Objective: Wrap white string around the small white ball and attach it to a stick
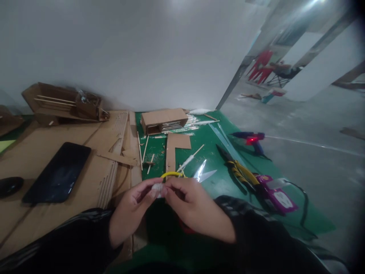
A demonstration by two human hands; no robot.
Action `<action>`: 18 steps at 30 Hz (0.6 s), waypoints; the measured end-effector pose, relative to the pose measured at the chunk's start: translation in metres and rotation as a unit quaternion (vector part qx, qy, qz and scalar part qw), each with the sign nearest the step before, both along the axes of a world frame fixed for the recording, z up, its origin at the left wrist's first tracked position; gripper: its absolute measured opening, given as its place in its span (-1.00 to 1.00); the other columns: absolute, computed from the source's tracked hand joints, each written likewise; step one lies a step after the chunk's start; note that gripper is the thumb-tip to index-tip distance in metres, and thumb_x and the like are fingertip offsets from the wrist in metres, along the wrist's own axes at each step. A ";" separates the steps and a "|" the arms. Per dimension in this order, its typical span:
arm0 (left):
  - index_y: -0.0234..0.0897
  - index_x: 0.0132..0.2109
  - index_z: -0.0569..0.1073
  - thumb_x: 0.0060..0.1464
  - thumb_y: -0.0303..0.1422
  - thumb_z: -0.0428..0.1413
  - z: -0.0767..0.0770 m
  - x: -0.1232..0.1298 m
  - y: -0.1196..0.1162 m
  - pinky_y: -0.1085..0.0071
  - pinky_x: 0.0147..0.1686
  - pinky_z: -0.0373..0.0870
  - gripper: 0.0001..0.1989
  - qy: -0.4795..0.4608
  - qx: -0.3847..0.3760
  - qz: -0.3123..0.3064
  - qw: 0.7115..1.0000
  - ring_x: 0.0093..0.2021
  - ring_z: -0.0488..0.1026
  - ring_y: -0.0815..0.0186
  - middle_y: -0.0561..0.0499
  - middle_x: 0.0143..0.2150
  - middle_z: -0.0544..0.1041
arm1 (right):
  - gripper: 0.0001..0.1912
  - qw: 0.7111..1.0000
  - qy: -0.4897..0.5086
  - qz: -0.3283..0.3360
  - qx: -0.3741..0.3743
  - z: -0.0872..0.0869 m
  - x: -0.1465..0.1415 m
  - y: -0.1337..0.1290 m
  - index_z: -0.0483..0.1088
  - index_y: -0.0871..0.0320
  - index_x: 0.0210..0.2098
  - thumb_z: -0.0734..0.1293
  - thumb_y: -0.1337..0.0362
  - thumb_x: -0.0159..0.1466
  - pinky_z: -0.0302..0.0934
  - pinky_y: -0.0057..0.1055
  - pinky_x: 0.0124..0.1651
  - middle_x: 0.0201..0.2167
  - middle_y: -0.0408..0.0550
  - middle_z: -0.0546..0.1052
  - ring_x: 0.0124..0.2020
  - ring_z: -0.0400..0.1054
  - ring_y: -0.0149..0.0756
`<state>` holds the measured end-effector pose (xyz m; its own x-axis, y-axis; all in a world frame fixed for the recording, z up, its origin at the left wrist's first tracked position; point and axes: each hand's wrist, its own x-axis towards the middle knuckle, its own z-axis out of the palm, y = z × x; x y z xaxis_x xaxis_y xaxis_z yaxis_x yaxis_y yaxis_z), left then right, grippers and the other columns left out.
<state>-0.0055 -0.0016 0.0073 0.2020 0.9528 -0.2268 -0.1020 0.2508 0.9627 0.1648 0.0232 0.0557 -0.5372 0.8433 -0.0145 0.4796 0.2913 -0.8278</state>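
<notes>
Near the table's front edge, my left hand [134,209] and my right hand [194,203] meet, both closed in a pinch around a small whitish piece [157,187]. What exactly the piece is cannot be made out. Just behind the fingers, a yellow curved handle [172,174] and the shiny blades of scissors [205,175] show. A thin stick with white material wound on it [187,162] lies beyond my right hand. An L-shaped cardboard piece [171,148] rests on the green surface, and behind it stands a small cardboard box [164,118] with compartments.
Yellow-black pliers [242,173], a purple device [281,199] with a cable and a blue glue gun [251,137] with a red light lie right. A dark tablet [58,173], black mouse [10,186] and cardboard strips lie left. A cardboard structure [62,104] stands against the wall.
</notes>
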 end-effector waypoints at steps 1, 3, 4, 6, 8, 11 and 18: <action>-0.23 -0.02 0.41 0.10 -0.25 0.07 0.000 0.000 0.000 0.38 -0.05 0.31 -0.69 0.000 0.001 0.004 1.000 -0.08 0.45 0.22 -0.06 -0.12 0.55 | -0.75 1.000 0.002 0.004 0.008 0.001 -0.002 -0.004 0.31 0.20 -0.47 0.14 0.31 0.30 -0.02 -0.50 -0.48 -0.58 -0.19 0.33 -0.55 0.14 -0.46; -0.25 -0.05 0.42 0.09 -0.25 0.08 -0.001 0.000 0.000 0.39 -0.13 0.34 -0.71 -0.001 0.005 0.019 1.000 -0.17 0.47 0.24 -0.04 -0.20 0.56 | -0.75 1.000 0.007 0.009 0.017 -0.001 -0.005 -0.011 0.26 0.19 -0.51 0.14 0.33 0.29 -0.04 -0.51 -0.49 -0.61 -0.22 0.26 -0.57 0.10 -0.48; -0.25 -0.07 0.42 0.08 -0.26 0.09 -0.001 0.000 0.000 0.40 -0.16 0.34 -0.72 -0.004 0.007 0.029 1.000 -0.20 0.47 0.25 -0.04 -0.22 0.56 | -0.74 1.000 0.010 0.011 0.016 -0.003 -0.006 -0.014 0.23 0.18 -0.53 0.14 0.33 0.29 -0.05 -0.51 -0.50 -0.62 -0.23 0.24 -0.57 0.08 -0.48; -0.25 -0.09 0.42 0.08 -0.27 0.11 -0.003 0.000 -0.001 0.43 -0.19 0.34 -0.75 -0.016 0.010 0.045 0.999 -0.22 0.45 0.27 -0.03 -0.24 0.54 | -0.72 1.000 0.016 0.015 0.000 -0.010 -0.009 -0.017 0.19 0.18 -0.56 0.14 0.32 0.29 -0.07 -0.52 -0.52 -0.63 -0.24 0.20 -0.58 0.06 -0.49; -0.25 -0.10 0.42 0.08 -0.29 0.11 -0.005 0.000 -0.001 0.44 -0.20 0.33 -0.76 -0.037 0.010 0.057 0.998 -0.22 0.44 0.28 -0.03 -0.24 0.53 | -0.71 0.999 0.025 0.018 -0.027 -0.017 -0.010 -0.017 0.20 0.18 -0.56 0.13 0.32 0.30 -0.07 -0.53 -0.53 -0.64 -0.24 0.20 -0.58 0.06 -0.49; -0.26 -0.09 0.42 0.07 -0.30 0.12 -0.007 -0.001 0.000 0.42 -0.17 0.32 -0.75 -0.069 0.007 0.065 0.995 -0.21 0.44 0.28 -0.04 -0.23 0.53 | -0.74 0.996 0.049 0.019 -0.066 -0.029 -0.009 -0.011 0.28 0.20 -0.51 0.12 0.33 0.30 -0.01 -0.54 -0.50 -0.61 -0.22 0.28 -0.56 0.13 -0.47; -0.22 -0.08 0.45 0.08 -0.30 0.12 -0.004 -0.001 -0.004 0.49 -0.16 0.30 -0.75 -0.076 0.000 0.036 0.996 -0.19 0.43 0.33 -0.02 -0.20 0.55 | -0.78 0.997 0.031 0.000 -0.069 -0.047 -0.003 0.012 0.32 0.21 -0.51 0.15 0.39 0.24 0.09 -0.54 -0.43 -0.57 -0.17 0.37 -0.52 0.23 -0.45</action>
